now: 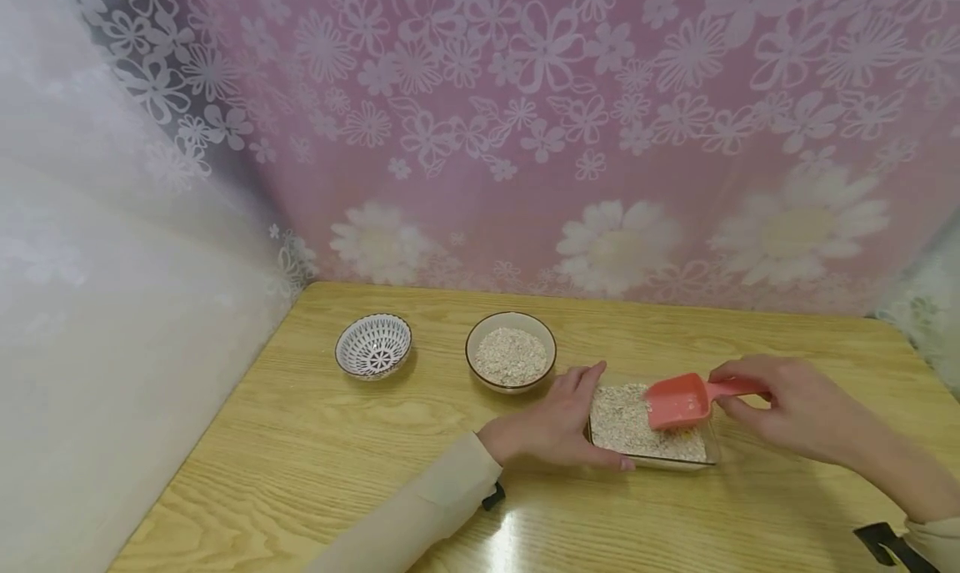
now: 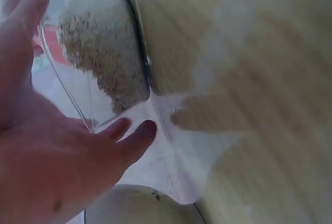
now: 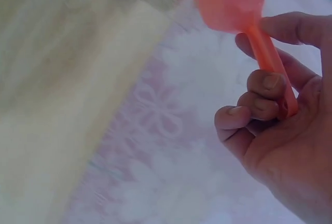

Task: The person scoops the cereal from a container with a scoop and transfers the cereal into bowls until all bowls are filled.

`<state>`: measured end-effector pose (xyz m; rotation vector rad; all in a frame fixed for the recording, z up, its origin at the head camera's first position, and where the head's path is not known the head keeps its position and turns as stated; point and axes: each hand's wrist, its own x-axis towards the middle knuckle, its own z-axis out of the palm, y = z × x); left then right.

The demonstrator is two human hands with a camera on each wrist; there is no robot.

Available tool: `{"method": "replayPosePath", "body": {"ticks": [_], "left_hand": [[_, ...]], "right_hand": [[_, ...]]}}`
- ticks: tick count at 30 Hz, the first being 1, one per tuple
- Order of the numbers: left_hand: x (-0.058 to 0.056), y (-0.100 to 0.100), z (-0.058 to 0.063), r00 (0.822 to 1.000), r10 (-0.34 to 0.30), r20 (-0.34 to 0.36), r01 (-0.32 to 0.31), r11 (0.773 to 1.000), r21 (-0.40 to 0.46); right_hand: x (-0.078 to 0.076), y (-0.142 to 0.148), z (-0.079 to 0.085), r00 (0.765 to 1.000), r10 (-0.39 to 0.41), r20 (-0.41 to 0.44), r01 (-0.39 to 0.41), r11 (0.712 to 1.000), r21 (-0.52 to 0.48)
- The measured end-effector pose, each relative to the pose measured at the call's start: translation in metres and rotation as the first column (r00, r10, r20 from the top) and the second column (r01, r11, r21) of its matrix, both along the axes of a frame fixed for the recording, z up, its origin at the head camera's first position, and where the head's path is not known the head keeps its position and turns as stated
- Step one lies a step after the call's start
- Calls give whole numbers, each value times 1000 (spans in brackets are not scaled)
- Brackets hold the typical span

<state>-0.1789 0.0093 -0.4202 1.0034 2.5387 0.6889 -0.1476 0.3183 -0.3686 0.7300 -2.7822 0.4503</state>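
Observation:
My right hand [image 1: 798,406] grips the handle of a coral-pink scoop [image 1: 678,402], its bowl down at the oats in a clear glass container [image 1: 712,452]. In the right wrist view, fingers and thumb wrap the scoop's handle [image 3: 270,58]. My left hand [image 1: 558,423] holds the container's left end, thumb along the near side and fingers at the far side. Pale flaked oats [image 1: 637,423] fill much of the container; in the left wrist view they show heaped behind the glass [image 2: 104,53]. Left of the container, close to my left fingers, stands a dark-rimmed bowl [image 1: 510,387] with oats in it.
A smaller black-and-white patterned bowl [image 1: 373,345] stands at the left on the wooden table [image 1: 315,456]. Behind the table's far edge hangs a pink floral curtain [image 1: 480,164]. A pale sheet [image 1: 135,264] runs along the left side.

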Motion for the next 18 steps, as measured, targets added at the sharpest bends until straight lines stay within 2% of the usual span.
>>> {"method": "replayPosePath", "body": {"ticks": [3, 6, 8, 13, 18], "left_hand": [[-4, 1, 0, 999, -24, 49, 26, 999, -29], [-7, 3, 0, 996, -31, 81, 34, 999, -30], [-8, 4, 1, 996, -30, 88, 32, 999, -28], [-9, 4, 1, 996, -13, 93, 18, 999, -46], [-11, 4, 1, 996, -8, 89, 13, 998, -61]], "right_hand": [[-1, 2, 11, 996, 21, -86, -14, 997, 76], [-2, 0, 22, 992, 19, -126, 0, 988, 154], [-3, -2, 28, 994, 6, -108, 17, 979, 204], [-4, -13, 42, 999, -34, 3, 32, 956, 292], [-10, -24, 50, 990, -69, 119, 24, 939, 343]]}}
